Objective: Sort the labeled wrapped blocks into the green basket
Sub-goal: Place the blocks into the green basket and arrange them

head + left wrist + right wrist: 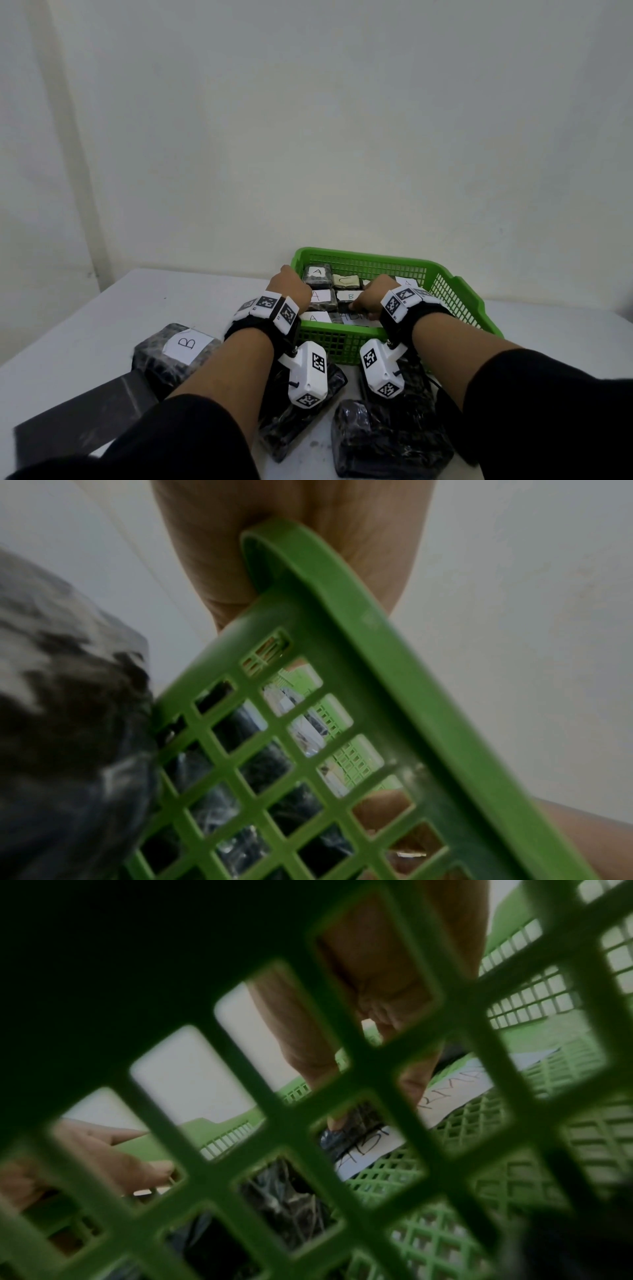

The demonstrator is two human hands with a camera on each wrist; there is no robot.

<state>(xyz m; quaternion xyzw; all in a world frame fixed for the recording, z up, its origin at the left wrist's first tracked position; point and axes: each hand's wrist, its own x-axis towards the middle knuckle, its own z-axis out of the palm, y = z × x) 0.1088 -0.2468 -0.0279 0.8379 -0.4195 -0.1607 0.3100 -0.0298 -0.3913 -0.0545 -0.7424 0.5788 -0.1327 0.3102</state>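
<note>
The green basket (359, 255) stands on the white table (137, 308) and holds several wrapped blocks with labels A (318, 272), C (346, 281) and B (350, 295). My left hand (289, 286) straddles the basket's left rim (394, 696), thumb outside and fingers curled inside. Reaching down into the basket, my right hand (371, 296) has its fingers (308, 1058) on either side of a dark wrapped block (359, 1118); that block lies beside a lettered white paper (356, 317). The right wrist view looks through the basket mesh (369, 1069).
A large wrapped block labelled B (178, 349) lies on the table to the left. Two more dark wrapped blocks (298, 421) (394, 438) lie under my forearms near the front edge. A dark flat sheet (85, 421) sits at the front left. A pale wall stands behind.
</note>
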